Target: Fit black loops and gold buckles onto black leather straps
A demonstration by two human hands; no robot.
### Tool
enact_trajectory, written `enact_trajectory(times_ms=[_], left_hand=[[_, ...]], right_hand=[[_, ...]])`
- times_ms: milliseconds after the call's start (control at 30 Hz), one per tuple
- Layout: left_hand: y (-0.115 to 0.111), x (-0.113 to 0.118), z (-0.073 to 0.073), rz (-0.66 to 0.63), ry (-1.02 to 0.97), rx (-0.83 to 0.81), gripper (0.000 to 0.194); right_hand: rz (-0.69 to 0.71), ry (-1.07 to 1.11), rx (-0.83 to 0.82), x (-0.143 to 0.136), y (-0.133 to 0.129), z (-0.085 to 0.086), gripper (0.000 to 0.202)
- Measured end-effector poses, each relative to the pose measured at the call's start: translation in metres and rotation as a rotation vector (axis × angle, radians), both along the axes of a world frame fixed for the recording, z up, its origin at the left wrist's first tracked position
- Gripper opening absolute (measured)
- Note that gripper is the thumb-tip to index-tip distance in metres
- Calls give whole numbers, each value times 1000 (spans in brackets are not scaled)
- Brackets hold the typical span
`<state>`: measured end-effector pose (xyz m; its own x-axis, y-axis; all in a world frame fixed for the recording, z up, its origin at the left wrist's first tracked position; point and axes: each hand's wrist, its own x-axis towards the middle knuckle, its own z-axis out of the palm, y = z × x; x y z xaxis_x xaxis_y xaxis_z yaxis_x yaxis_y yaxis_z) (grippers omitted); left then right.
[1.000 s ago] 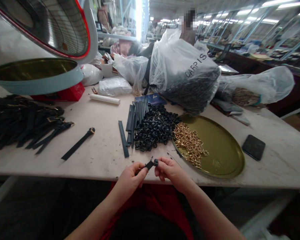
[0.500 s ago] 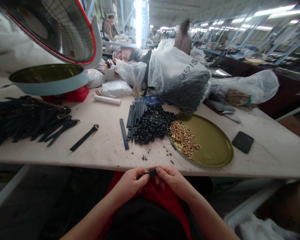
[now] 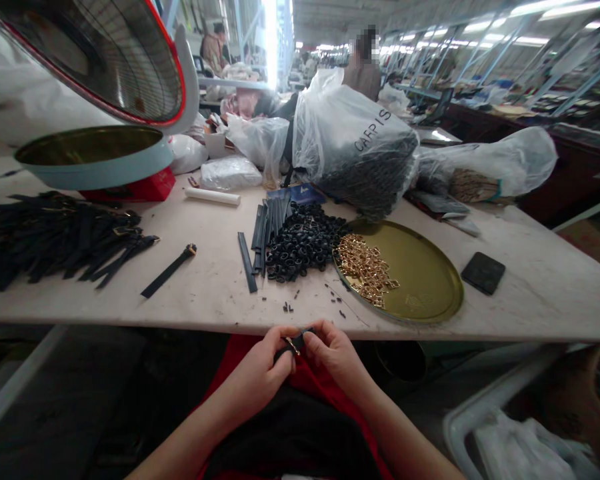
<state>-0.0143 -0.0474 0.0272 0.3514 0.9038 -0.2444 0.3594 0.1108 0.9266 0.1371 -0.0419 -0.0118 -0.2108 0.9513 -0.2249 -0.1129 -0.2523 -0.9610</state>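
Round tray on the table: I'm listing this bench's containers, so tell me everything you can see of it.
The round tray is olive-gold and shiny, like metal, with a low rim and a faint, unreadable mark. It lies flat on the table, near the front edge. Small gold-coloured frames are heaped on its left part. Black loops crowd its far left rim; contact is hard to tell.

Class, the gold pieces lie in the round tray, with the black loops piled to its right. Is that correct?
Not quite: the head view shows the black loops piled to the round tray's left; the gold pieces do lie in it.
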Motion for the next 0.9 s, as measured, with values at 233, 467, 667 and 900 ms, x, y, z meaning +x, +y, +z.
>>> enact_trajectory(times_ms=[233, 467, 667, 900], left_hand=[[10, -4, -5, 78, -11, -40, 20], [15, -5, -7, 115, 68, -124, 18], [19, -6, -13, 95, 343, -22, 19], [15, -4, -6, 59, 160, -175, 24]], right_hand=[[-9, 112, -53, -5, 0, -4, 34], [56, 458, -403, -7, 5, -6, 25], [164, 526, -481, -4, 4, -20, 29], [83, 485, -399, -4, 3, -13, 29]])
